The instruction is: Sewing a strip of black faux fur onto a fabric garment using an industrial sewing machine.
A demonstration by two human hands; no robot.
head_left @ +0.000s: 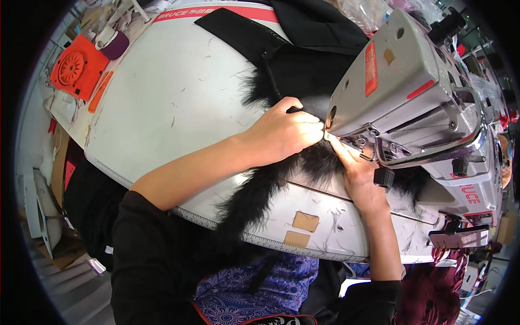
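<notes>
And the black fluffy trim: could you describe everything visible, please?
The black fluffy trim looks like feather or fur: fine, wispy, limp. A thick strand runs from beneath the left hand across the white sewing table to its near edge, blending into the person's dark clothing. More fluff shows beyond that hand and around the right hand; any joins are hidden.

Fluffy black trim edges black cloth, seemingly feathery.
</notes>
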